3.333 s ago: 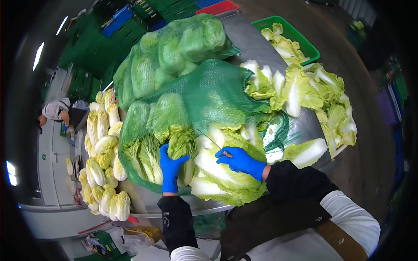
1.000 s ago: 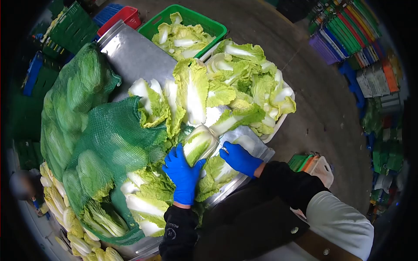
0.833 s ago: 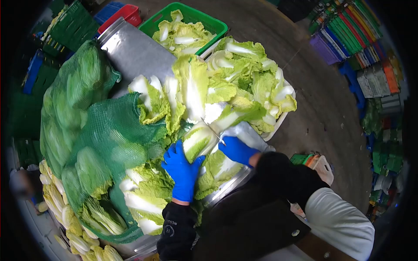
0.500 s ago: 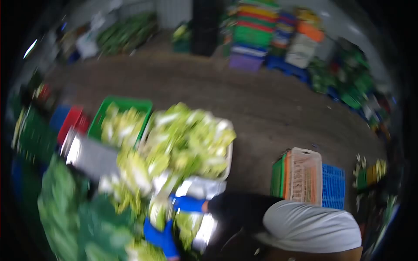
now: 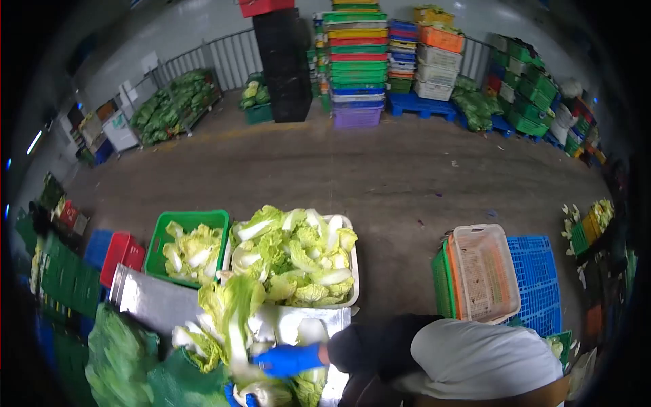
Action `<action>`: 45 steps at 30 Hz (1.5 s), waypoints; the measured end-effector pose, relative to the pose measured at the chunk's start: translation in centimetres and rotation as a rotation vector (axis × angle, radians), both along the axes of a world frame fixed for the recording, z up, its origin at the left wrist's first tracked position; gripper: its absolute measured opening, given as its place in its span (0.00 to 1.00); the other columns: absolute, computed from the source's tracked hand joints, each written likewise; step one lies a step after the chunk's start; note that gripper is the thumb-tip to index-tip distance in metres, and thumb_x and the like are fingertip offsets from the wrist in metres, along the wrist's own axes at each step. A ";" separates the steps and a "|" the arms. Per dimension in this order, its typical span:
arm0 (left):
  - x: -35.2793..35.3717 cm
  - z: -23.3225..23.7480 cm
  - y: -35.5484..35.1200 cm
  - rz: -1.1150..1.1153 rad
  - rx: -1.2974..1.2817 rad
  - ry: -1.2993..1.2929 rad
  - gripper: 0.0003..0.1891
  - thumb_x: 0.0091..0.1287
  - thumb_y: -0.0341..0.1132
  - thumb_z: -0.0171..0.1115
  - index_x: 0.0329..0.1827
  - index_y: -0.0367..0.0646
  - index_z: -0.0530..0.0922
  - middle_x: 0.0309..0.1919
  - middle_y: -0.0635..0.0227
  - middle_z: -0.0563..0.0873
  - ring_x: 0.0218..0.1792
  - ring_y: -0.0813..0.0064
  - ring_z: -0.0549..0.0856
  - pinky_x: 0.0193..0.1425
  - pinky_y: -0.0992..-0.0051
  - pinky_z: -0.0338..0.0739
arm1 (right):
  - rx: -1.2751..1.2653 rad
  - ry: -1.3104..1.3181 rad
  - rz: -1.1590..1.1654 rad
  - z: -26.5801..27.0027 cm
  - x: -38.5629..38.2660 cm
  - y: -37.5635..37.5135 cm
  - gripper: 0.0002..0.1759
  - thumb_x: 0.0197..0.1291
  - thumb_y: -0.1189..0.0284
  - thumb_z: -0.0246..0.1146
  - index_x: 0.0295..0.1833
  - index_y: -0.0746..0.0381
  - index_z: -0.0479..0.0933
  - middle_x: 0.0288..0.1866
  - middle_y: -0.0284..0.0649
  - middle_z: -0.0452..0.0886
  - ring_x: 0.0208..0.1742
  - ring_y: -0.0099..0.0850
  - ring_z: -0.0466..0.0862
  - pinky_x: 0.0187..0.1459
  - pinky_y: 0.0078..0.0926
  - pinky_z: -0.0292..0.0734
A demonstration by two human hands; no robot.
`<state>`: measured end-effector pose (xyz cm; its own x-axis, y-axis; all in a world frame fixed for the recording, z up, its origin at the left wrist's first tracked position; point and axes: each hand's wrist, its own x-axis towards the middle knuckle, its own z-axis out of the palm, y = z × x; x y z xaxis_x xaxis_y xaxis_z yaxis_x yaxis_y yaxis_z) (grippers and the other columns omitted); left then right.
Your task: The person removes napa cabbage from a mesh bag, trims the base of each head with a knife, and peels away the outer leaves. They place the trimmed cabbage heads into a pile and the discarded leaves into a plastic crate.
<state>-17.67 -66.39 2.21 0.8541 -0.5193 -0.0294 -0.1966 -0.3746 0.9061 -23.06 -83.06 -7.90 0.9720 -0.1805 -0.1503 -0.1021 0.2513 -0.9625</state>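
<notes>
My left hand (image 5: 241, 395), in a blue glove, is cut off by the bottom edge; its fingers curl around a pale napa cabbage (image 5: 266, 392). My right hand (image 5: 288, 360), gloved in blue too, reaches in from the right. Its fingers are closed at the white base of a long napa cabbage leaf (image 5: 236, 332), which stands up from the cabbage; the fingertips are partly hidden. Loose leaves (image 5: 198, 342) lie to the left on a metal table (image 5: 152, 298). Beyond the hands, a white crate (image 5: 354, 288) is heaped with cabbage leaves.
A green crate (image 5: 192, 216) with some leaves stands beside the white one. Green mesh sacks (image 5: 119, 359) lie at the left. Stacked crates (image 5: 485, 271) and a blue pallet-like crate (image 5: 536, 281) are at the right. Taller crate stacks (image 5: 357, 68) line the back wall.
The view has tilted up and steadied. My left hand, spread before, now sits lower and curled at the cabbage. The right hand is lower in view, with a leaf now standing upright.
</notes>
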 end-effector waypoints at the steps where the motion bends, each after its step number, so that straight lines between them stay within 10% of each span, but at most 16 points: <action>1: -0.2 -0.3 0.8 -0.006 -0.121 0.045 0.23 0.71 0.36 0.50 0.66 0.35 0.63 0.61 0.54 0.72 0.59 0.64 0.71 0.65 0.68 0.65 | -0.363 0.020 -0.106 -1.0 0.1 -1.8 0.18 0.66 0.64 0.54 0.58 0.57 0.73 0.28 0.36 0.77 0.26 0.24 0.72 0.30 0.24 0.72; 3: 2.6 -4.7 0.8 0.018 -0.367 -0.011 0.36 0.55 0.46 0.66 0.63 0.32 0.67 0.59 0.55 0.74 0.60 0.60 0.72 0.66 0.66 0.63 | -0.248 -0.055 -0.282 -1.9 -0.2 -3.7 0.14 0.66 0.63 0.53 0.47 0.61 0.76 0.24 0.32 0.77 0.23 0.23 0.75 0.28 0.22 0.72; 4: 2.8 -6.9 1.9 -0.035 -0.362 -0.006 0.31 0.63 0.44 0.55 0.65 0.31 0.66 0.62 0.58 0.72 0.64 0.65 0.69 0.69 0.67 0.57 | 0.067 0.207 -0.185 -1.0 -0.2 -4.2 0.16 0.64 0.60 0.56 0.48 0.61 0.75 0.24 0.36 0.78 0.26 0.27 0.79 0.30 0.26 0.74; 5: 1.9 -5.6 1.3 -0.001 -0.314 -0.019 0.30 0.63 0.42 0.56 0.64 0.32 0.66 0.63 0.57 0.71 0.64 0.64 0.68 0.70 0.67 0.56 | -0.764 0.175 -0.214 2.9 -0.4 -2.8 0.17 0.62 0.58 0.58 0.48 0.59 0.75 0.27 0.39 0.80 0.29 0.33 0.82 0.33 0.30 0.76; 10: 1.0 -4.4 0.6 0.097 -0.301 0.090 0.22 0.68 0.38 0.51 0.61 0.35 0.70 0.59 0.60 0.74 0.63 0.67 0.69 0.70 0.69 0.57 | -0.137 0.001 -0.039 1.2 -0.3 3.8 0.26 0.56 0.66 0.69 0.59 0.63 0.73 0.48 0.39 0.81 0.44 0.22 0.77 0.46 0.25 0.75; 18: 5.8 -7.7 2.4 0.254 -0.534 0.326 0.16 0.70 0.39 0.50 0.54 0.38 0.74 0.49 0.63 0.80 0.49 0.72 0.77 0.59 0.73 0.68 | -0.388 0.020 -0.087 4.0 0.0 3.5 0.27 0.53 0.65 0.70 0.58 0.63 0.74 0.50 0.41 0.81 0.50 0.23 0.78 0.53 0.24 0.72; 23: 3.5 -12.9 3.1 0.460 -0.387 0.238 0.17 0.67 0.33 0.55 0.57 0.35 0.71 0.50 0.62 0.77 0.51 0.70 0.75 0.61 0.72 0.67 | -0.389 0.040 0.050 5.1 2.4 1.8 0.29 0.53 0.64 0.70 0.59 0.64 0.73 0.49 0.38 0.81 0.48 0.21 0.76 0.53 0.23 0.71; 26: 2.8 -7.3 2.8 0.652 -0.394 -0.122 0.22 0.66 0.31 0.55 0.62 0.34 0.66 0.56 0.60 0.74 0.55 0.68 0.72 0.63 0.69 0.65 | -0.343 0.150 0.145 5.0 2.3 0.6 0.29 0.54 0.64 0.70 0.59 0.65 0.73 0.49 0.37 0.81 0.51 0.22 0.76 0.55 0.24 0.71; 28: 2.3 -3.5 3.1 0.480 -0.170 -0.589 0.24 0.67 0.32 0.53 0.65 0.33 0.64 0.63 0.55 0.69 0.63 0.61 0.68 0.68 0.64 0.60 | -0.246 0.049 0.111 3.6 1.9 0.1 0.27 0.54 0.65 0.70 0.58 0.65 0.74 0.49 0.37 0.80 0.53 0.22 0.76 0.57 0.25 0.71; 31: 1.7 -1.4 0.7 0.009 -0.270 -0.397 0.24 0.69 0.41 0.50 0.63 0.35 0.68 0.64 0.52 0.70 0.65 0.60 0.68 0.70 0.64 0.58 | -0.096 -0.082 0.071 2.0 1.9 1.4 0.36 0.52 0.63 0.71 0.64 0.64 0.67 0.50 0.40 0.81 0.50 0.24 0.78 0.55 0.24 0.71; 37: 3.4 -6.0 -0.6 -0.017 -0.304 -0.022 0.23 0.72 0.45 0.45 0.41 0.32 0.81 0.36 0.56 0.86 0.37 0.67 0.85 0.46 0.72 0.77 | -0.260 0.058 0.088 3.7 0.9 1.7 0.47 0.48 0.59 0.73 0.71 0.61 0.58 0.47 0.44 0.80 0.47 0.27 0.78 0.51 0.27 0.73; 43: 4.0 -4.7 -1.4 0.094 -0.401 0.139 0.28 0.74 0.50 0.42 0.30 0.32 0.80 0.26 0.57 0.85 0.29 0.70 0.84 0.38 0.72 0.78 | -0.282 0.065 0.003 4.2 0.5 2.5 0.45 0.48 0.71 0.74 0.71 0.61 0.59 0.50 0.39 0.78 0.51 0.22 0.74 0.54 0.22 0.72; 45: 5.0 -5.9 -0.6 0.287 -0.452 0.277 0.29 0.72 0.55 0.43 0.25 0.36 0.76 0.21 0.62 0.81 0.25 0.70 0.81 0.36 0.69 0.76 | -0.328 -0.003 -0.030 3.2 0.6 3.0 0.45 0.46 0.59 0.74 0.68 0.62 0.62 0.41 0.43 0.79 0.41 0.26 0.77 0.46 0.26 0.74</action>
